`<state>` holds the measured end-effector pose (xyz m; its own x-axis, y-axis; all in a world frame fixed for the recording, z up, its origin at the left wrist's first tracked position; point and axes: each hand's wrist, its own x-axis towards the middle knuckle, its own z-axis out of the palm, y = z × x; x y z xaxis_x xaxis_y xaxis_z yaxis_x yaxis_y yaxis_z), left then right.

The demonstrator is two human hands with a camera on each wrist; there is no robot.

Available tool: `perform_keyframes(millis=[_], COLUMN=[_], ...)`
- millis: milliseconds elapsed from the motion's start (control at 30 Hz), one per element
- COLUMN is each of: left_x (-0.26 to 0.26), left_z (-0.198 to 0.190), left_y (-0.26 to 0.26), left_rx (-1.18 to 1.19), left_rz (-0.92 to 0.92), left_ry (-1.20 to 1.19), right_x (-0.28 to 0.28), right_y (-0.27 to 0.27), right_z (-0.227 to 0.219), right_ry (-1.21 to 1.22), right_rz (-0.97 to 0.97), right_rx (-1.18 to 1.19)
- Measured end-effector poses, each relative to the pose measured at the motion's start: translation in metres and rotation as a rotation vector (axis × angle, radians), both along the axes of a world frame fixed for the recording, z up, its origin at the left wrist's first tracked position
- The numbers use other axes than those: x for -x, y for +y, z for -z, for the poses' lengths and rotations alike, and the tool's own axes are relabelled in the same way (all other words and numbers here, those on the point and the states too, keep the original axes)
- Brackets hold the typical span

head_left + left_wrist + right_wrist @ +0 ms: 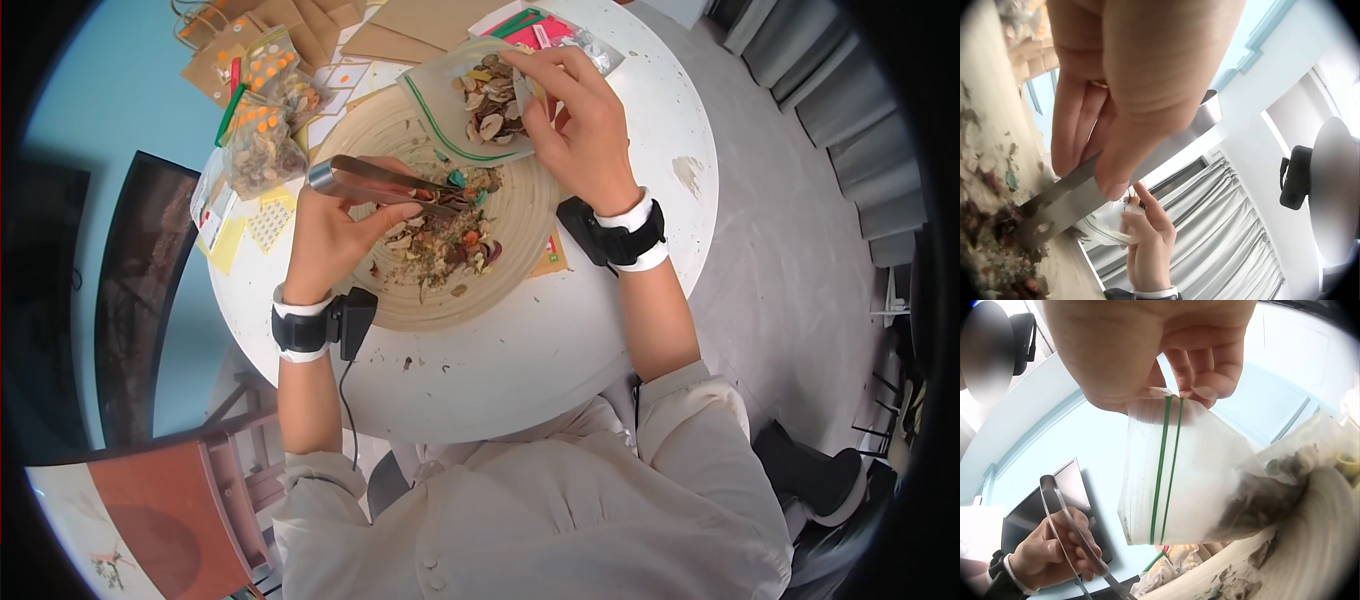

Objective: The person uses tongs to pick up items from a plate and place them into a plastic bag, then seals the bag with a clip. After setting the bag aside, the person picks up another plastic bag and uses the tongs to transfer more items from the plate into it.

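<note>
My left hand (335, 240) grips metal tongs (345, 178) between thumb and fingers. Their tips reach into a heap of dried petals and plant bits (445, 255) on a round, pale ridged tray (400, 312). In the left wrist view the tong tips (1035, 228) sit among the dried bits. My right hand (590, 125) pinches the top edge of a clear zip bag (425, 88) with green seal lines, over the tray's far right side. Dried slices and leaves (490, 115) lie inside the bag. The right wrist view shows the bag's seal strip (1161, 469) below my fingers.
Filled clear bags with orange dots (262, 155) stand at the left, with a green clip (230, 115). Brown paper bags (290, 30) lie at the back. A pink-lined box (545, 32) is behind the right hand. Crumbs dot the white table (480, 370).
</note>
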<state>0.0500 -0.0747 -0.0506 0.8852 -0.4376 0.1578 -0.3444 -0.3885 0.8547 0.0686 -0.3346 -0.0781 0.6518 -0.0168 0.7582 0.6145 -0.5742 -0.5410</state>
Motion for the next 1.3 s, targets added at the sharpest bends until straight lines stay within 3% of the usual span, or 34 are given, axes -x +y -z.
perform_keyframes(millis=[233,400,500,633,733,867,900,1000,1133,1233,1300], left_x=[0.018,0.025,0.013,-0.013,-0.020,-0.003,0.008,0.025,0.034,0.026,0.021], left_z=[-0.002,-0.040,-0.059,-0.054,-0.041,-0.042,-0.045,-0.041,-0.019,-0.001,0.007], left_y=[0.005,0.005,-0.004,-0.035,-0.045,-0.017,-0.009,0.009,-0.013,-0.010,0.004], left_rx=[0.037,0.120,0.225,0.193,0.177,0.349,0.323,0.238,0.067,0.157,0.137], left_rz=[-0.086,-0.135,-0.154,-0.143,-0.152,-0.168,-0.191,-0.032,0.095,0.057,0.062], left_ry=[-0.109,-0.183,-0.266,-0.489,-0.457,-0.309,-0.236,-0.078,0.110,0.269,0.162], right_x=[-0.001,0.000,0.000,0.001,0.000,0.000,0.000,0.000,0.000,0.002,0.002], right_y=[0.000,0.000,-0.001,-0.002,-0.001,-0.003,-0.002,-0.001,0.000,0.000,0.001], right_z=[0.002,0.002,0.000,-0.001,0.001,0.000,0.000,0.002,0.001,0.000,-0.001], right_ry=[-0.020,-0.021,-0.010,-0.007,-0.016,-0.008,-0.013,-0.022,-0.023,-0.001,0.010], right_rz=[-0.009,-0.009,-0.003,0.002,0.003,0.008,0.010,0.010,0.007,0.023,0.022], right_rx=[-0.011,-0.014,-0.012,-0.015,-0.018,-0.003,-0.001,0.004,0.004,0.008,0.006])
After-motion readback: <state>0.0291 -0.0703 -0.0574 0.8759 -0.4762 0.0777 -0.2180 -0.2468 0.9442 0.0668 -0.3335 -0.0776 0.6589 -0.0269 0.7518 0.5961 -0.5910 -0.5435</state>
